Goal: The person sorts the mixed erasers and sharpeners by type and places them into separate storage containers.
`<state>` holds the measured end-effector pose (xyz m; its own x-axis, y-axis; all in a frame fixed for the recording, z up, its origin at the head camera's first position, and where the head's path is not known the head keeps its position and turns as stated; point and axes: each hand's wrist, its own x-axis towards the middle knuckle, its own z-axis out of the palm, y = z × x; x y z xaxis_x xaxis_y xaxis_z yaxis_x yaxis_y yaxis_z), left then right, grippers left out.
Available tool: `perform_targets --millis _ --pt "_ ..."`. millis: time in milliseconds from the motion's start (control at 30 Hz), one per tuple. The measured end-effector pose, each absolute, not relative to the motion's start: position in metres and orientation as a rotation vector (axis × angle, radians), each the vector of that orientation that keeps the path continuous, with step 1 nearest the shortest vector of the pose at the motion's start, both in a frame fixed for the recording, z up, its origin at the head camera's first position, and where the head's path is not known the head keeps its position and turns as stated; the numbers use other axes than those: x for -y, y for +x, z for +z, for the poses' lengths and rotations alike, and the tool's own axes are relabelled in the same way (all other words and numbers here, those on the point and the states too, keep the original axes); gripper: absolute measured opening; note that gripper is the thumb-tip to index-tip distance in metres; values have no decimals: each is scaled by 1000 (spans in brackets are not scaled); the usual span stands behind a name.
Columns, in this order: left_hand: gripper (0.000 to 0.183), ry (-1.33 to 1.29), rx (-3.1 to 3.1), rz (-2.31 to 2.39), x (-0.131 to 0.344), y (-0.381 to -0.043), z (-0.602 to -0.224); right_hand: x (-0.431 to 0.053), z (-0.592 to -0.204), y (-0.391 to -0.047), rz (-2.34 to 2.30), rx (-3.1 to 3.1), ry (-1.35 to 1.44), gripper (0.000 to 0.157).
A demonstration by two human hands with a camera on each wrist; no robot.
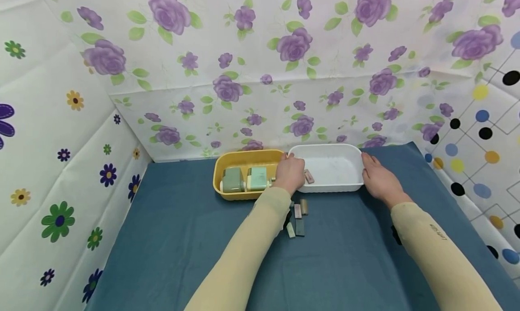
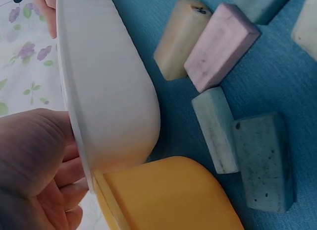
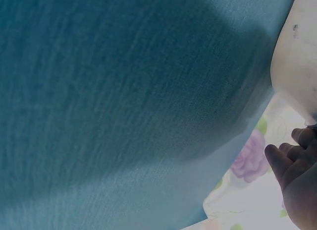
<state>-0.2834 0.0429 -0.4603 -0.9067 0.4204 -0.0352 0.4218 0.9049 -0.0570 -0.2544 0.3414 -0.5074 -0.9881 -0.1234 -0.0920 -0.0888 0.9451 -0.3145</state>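
A white plastic tray [image 1: 334, 166] stands at the back of the cloth with a small pink block [image 1: 309, 176] inside. At its left end my left hand [image 1: 290, 173] grips the rim, beside the yellow tray [image 1: 217, 175]. The left wrist view shows the fingers [image 2: 69, 170] bent at the white rim. My right hand [image 1: 381, 180] holds the tray's opposite end; in the right wrist view, its fingers [image 3: 280, 163] reach the white wall and the tips are partly hidden. Two green, box-like objects with pale ends [image 1: 233, 180] lie in the yellow tray.
Several small blocks lie on the blue cloth [image 1: 174, 248] in front of the trays, among them a tan block [image 2: 181, 39], a pink block [image 2: 220, 46] and a dark teal block [image 2: 262, 160]. A flowered sheet [image 1: 260, 76] hangs close behind the trays.
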Motion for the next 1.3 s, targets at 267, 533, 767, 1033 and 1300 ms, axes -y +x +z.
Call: perform_targets --millis 267,533,767,1033,1300 --pt "14 637 -3031 -71 -41 -283 -459 -338 -504 -256 -476 -2994 -163 64" --pt "17 633 -3076 -15 -39 -280 -462 -336 -501 -254 -486 -2989 -160 65" --pt "19 642 -3088 0 -37 -279 -465 -336 -501 -255 -491 -2986 -156 65" --pt "21 686 -3136 -13 -34 -276 -469 -337 -502 -255 -487 -2979 -155 65" --pt "42 798 -3192 -74 -32 -273 -478 -339 -505 -254 -465 -2976 -156 65"
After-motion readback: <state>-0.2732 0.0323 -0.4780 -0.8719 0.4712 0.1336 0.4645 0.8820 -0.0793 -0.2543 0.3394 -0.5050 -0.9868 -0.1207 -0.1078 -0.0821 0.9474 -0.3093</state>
